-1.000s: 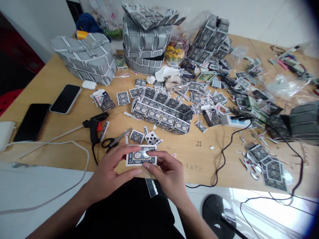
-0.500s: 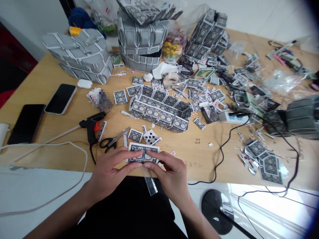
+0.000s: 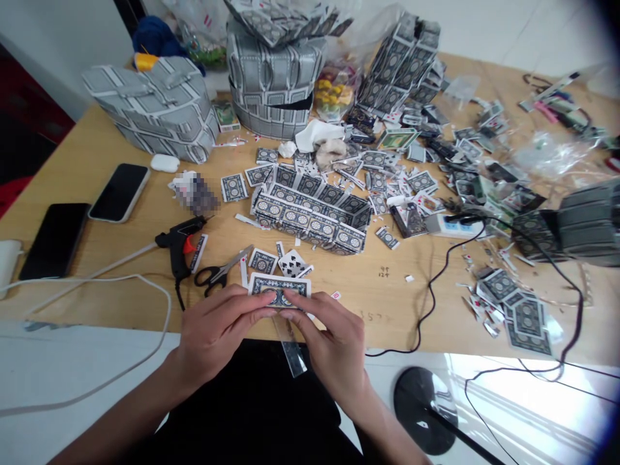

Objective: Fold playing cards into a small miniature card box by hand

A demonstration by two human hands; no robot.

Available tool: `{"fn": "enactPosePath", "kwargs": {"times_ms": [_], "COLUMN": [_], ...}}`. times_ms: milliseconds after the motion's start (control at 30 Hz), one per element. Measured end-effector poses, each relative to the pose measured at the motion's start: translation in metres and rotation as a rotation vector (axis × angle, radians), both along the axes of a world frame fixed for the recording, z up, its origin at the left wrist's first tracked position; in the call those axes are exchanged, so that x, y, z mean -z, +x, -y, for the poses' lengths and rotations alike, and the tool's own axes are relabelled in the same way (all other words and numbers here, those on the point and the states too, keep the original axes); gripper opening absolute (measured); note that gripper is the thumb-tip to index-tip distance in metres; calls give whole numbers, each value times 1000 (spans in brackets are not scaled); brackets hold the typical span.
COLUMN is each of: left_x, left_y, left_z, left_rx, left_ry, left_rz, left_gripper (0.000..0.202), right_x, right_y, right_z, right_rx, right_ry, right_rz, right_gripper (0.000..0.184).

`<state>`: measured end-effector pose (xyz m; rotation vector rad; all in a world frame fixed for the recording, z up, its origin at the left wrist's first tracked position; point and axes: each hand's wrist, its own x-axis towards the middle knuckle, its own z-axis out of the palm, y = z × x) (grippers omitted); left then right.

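My left hand (image 3: 217, 332) and my right hand (image 3: 329, 349) pinch the lower edge of a blue-backed playing card (image 3: 279, 290) just above the table's front edge. The card leans away from me, and my fingertips cover its middle lower part. Close to my left hand lie black-handled scissors (image 3: 213, 276) and a black hot glue gun (image 3: 178, 248). Beyond my fingers stands a low box-like structure of joined playing cards (image 3: 310, 216). A loose spade card (image 3: 292, 263) lies just past the held card.
The wooden table (image 3: 387, 303) is strewn with cards and offcuts. Large card-built models (image 3: 150, 110) stand at the back. Two phones (image 3: 119, 192) lie at the left, and a power strip (image 3: 455, 226) with black cables sits at the right. A white cable (image 3: 97, 303) crosses the left.
The card has tilted from lying nearly flat to leaning up between my hands, so it looks narrower. My fingers have shifted along its lower edge, and the view has moved slightly.
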<state>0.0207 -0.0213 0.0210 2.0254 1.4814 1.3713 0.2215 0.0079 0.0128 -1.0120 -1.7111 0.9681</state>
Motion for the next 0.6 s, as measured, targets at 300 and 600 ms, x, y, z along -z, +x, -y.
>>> {"fn": "enactPosePath", "kwargs": {"times_ms": [300,600], "left_x": [2,0], "left_y": [5,5], "left_z": [-1,-6], "left_rx": [-75,-114], "left_ry": [59,35], "left_rz": [-39,-33], "left_gripper": [16,19], "right_x": [-2,0], "right_y": [-1,1], "right_z": [4,5], "right_rx": [68,121], "right_ry": [77,134], "right_rz": [93,123], "right_gripper": [29,28]}}
